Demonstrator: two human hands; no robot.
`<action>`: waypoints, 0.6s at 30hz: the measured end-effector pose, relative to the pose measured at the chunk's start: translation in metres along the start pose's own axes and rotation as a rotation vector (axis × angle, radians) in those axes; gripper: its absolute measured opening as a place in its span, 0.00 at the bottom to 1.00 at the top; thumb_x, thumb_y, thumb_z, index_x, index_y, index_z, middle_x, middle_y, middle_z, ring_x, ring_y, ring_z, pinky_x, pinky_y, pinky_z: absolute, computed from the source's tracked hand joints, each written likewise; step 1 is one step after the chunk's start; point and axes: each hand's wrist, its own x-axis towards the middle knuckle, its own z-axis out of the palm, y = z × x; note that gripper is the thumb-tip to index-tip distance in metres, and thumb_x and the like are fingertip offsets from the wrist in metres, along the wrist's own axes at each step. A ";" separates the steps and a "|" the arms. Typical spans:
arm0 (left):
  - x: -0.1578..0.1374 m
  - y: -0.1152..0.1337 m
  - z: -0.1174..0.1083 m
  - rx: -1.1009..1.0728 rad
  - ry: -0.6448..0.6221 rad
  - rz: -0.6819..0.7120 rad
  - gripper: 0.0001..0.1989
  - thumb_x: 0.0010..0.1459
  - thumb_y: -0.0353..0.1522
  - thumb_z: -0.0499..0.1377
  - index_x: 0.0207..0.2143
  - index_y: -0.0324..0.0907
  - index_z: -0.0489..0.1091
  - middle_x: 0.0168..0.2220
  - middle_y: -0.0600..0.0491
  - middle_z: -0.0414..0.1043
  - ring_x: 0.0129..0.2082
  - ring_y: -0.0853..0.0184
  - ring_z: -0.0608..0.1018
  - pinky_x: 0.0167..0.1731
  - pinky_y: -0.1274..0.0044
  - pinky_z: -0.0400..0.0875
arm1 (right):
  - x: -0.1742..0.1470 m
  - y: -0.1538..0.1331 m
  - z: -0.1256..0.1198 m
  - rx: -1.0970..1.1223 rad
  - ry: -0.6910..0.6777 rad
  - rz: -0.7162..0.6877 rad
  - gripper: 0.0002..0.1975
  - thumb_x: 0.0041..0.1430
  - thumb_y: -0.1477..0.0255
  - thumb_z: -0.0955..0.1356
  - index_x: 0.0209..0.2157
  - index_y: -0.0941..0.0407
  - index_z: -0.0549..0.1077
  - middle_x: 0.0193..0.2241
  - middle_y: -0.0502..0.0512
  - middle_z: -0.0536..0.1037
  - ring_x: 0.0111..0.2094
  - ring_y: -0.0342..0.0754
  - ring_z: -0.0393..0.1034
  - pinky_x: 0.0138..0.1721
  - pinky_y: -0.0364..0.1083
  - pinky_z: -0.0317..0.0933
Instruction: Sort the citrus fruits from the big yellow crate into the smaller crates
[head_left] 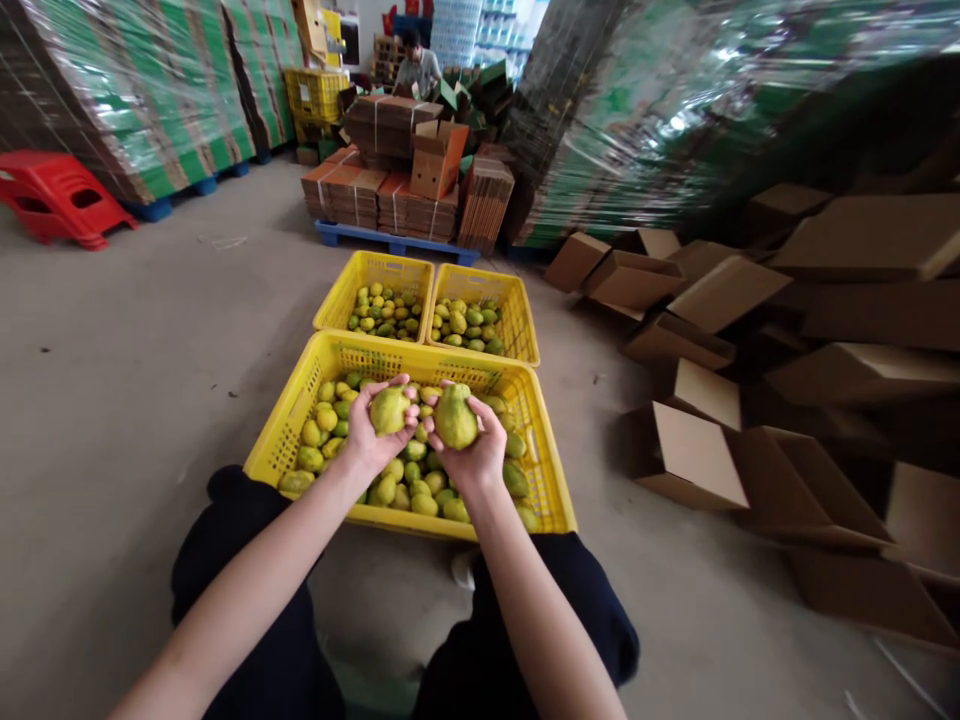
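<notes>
From where I stand, the left hand (364,432) has its fingers curled around a rounder fruit (389,411), and the right hand (486,456) is gripping a necked fruit (456,420), whose long axis points roughly forward, narrow end farthest. Both fruits are side by side, apart, above the large yellow crate (553,470).

Saw L hand (363,430) holding a roundish yellow-green fruit (389,410), R hand (481,458) a pear-shaped fruit (456,418), both above lg yellow plastic crate (551,470) w/ more fruit (424,503); cardboard boxes (699,452) lay to R.
</notes>
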 end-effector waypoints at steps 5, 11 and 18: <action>0.007 -0.003 -0.003 0.003 -0.026 0.207 0.16 0.52 0.32 0.57 0.44 0.44 0.73 0.36 0.53 0.78 0.43 0.67 0.79 0.44 0.76 0.75 | 0.016 0.012 -0.002 0.048 0.019 -0.152 0.16 0.50 0.60 0.68 0.41 0.49 0.74 0.39 0.52 0.80 0.44 0.55 0.75 0.45 0.57 0.70; 0.015 0.001 -0.006 0.063 -0.088 0.318 0.19 0.54 0.40 0.55 0.47 0.47 0.73 0.50 0.52 0.76 0.59 0.61 0.71 0.54 0.69 0.69 | 0.023 0.022 0.001 0.070 -0.003 -0.187 0.18 0.52 0.56 0.68 0.43 0.48 0.74 0.52 0.51 0.76 0.49 0.56 0.73 0.48 0.59 0.68; 0.023 -0.011 -0.011 -0.073 -0.051 0.216 0.12 0.56 0.35 0.55 0.38 0.41 0.75 0.37 0.52 0.79 0.39 0.68 0.80 0.44 0.77 0.73 | 0.022 0.026 0.000 0.174 0.039 -0.158 0.13 0.53 0.57 0.69 0.33 0.51 0.76 0.36 0.52 0.82 0.46 0.52 0.75 0.51 0.55 0.68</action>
